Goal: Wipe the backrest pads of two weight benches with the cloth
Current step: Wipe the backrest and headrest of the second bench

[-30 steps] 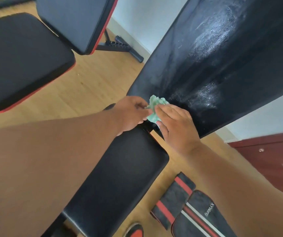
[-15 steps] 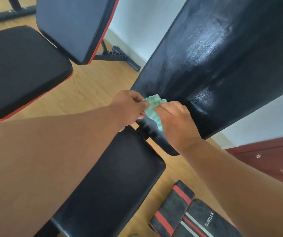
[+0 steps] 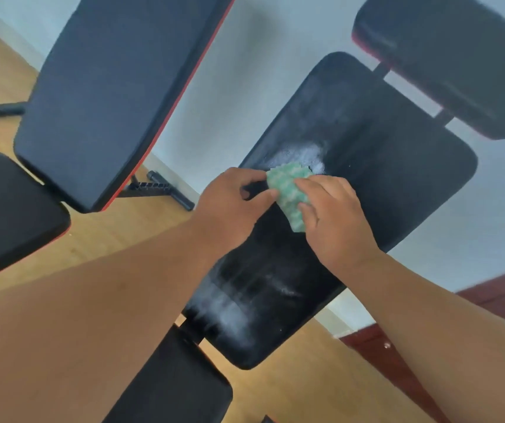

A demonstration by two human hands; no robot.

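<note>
A black inclined backrest pad (image 3: pixel 382 178) of the nearer bench fills the middle and right, with whitish smears above and below my hands. A green-and-white cloth (image 3: pixel 289 190) lies against the pad at about its mid-height. My left hand (image 3: pixel 230 209) pinches the cloth's left edge between thumb and fingers. My right hand (image 3: pixel 333 218) lies over the cloth's right side with its fingers curled on it. A second bench's backrest pad (image 3: pixel 114 87), black with red trim, stands at the left, untouched.
The nearer bench's seat pad (image 3: pixel 178 383) sits below, and its headrest pad (image 3: pixel 459 56) at the top right. The other bench's seat (image 3: pixel 7 215) is at the left edge, its frame foot (image 3: pixel 165 190) on the wooden floor. A dark red cabinet (image 3: pixel 398 355) stands at the lower right.
Both hands and the cloth have moved up the backrest pad from its bottom end to its middle. The view has tilted up, showing the whole pad and the headrest.
</note>
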